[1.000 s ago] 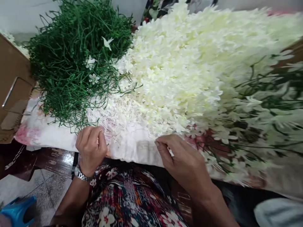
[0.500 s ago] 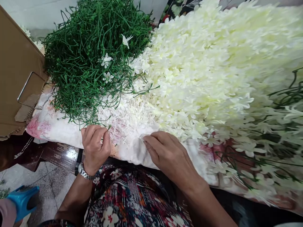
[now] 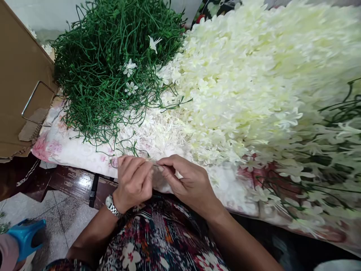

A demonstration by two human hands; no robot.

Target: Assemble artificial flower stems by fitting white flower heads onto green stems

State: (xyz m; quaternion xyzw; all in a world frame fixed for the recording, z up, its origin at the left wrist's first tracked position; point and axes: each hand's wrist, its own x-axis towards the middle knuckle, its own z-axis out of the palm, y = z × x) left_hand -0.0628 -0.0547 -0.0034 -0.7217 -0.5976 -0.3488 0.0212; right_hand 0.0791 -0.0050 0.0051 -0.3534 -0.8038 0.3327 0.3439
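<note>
My left hand [image 3: 134, 180], with a watch on its wrist, is closed around a green artificial stem [image 3: 135, 147] whose branching tips stick out above the fingers. Just to its right, my right hand [image 3: 186, 182] pinches a thin pale strand [image 3: 155, 164], probably a white stamen, between thumb and forefinger. The fingertips of both hands nearly meet, and the strand spans the small gap. Right behind the hands lies a heap of loose white stamens [image 3: 158, 133]. Most of the held stem is hidden in my left fist.
A tall pile of green stems [image 3: 113, 64] stands at the back left, a few white flowers on it. White-yellow petals [image 3: 239, 82] fill the middle and right. Assembled flowers [image 3: 296, 175] lie at right. A cardboard box [image 3: 25, 86] borders the left on the floral cloth [image 3: 73, 150].
My left hand has moved right, bringing the green stem with it. My right hand has shifted slightly left, so the fingertips now almost touch.
</note>
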